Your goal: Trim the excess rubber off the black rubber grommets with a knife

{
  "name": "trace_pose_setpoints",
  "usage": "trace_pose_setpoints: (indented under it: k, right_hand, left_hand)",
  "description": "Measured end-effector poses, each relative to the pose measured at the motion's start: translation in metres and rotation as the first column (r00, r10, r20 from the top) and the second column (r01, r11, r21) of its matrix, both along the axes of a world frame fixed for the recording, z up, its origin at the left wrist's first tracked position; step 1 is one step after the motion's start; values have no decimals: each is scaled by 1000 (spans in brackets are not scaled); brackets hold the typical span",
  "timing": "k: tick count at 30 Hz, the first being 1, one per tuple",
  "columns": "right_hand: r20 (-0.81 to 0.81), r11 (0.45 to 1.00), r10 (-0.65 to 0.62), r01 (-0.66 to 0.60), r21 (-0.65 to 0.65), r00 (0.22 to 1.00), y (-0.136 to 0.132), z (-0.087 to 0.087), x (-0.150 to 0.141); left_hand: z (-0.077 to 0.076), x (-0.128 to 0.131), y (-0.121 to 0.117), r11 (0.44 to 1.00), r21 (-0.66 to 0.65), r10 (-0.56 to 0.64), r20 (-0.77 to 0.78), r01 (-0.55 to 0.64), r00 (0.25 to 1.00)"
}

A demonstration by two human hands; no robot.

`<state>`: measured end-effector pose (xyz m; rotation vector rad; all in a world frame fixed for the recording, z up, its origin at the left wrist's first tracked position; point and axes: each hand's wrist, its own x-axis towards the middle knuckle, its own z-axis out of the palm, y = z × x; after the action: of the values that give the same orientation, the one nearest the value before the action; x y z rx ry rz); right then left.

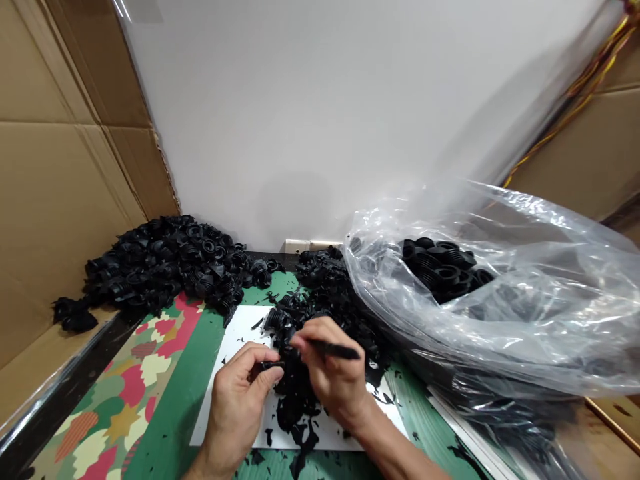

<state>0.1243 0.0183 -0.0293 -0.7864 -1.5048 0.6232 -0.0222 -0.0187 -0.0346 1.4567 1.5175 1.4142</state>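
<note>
My left hand (235, 400) pinches a small black ribbed rubber part (273, 365) between thumb and fingers, and much of the part is hidden. My right hand (335, 377) is closed around a slim black-handled tool (337, 349), held like a pen; its tip cannot be made out. Both hands are over a white sheet (220, 393) strewn with black rubber scraps (295, 407). Just beyond the fingers lie several ribbed black rubber pieces (277, 319).
A big heap of black rubber parts (165, 260) sits at the back left. On the right, a clear plastic bag (525, 320) holds more black ribbed parts (445, 267). Scraps (335, 287) are piled behind my right hand. Cardboard (60, 200) stands on the left, and a white wall (320, 113) behind.
</note>
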Motion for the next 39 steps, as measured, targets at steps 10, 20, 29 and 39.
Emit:
trace_pose_setpoints:
  k: [10, 20, 29, 39]
  right_hand:
    - [-404, 826, 198, -374, -422, 893, 4, -3, -2]
    - [-375, 845, 263, -400, -355, 889, -1, -2, -8]
    - [147, 981, 129, -148, 123, 981, 0, -4, -1]
    - [-345, 867, 157, -297, -400, 925, 15, -9, 6]
  left_hand:
    - [3, -2, 3, 997, -49, 54, 54, -52, 997]
    - [2, -2, 3, 1000, -1, 29, 12, -29, 1000]
    - [-2, 0, 1, 999, -7, -42, -53, 42, 998]
    - [-2, -2, 1, 999, -46, 25, -81, -29, 996]
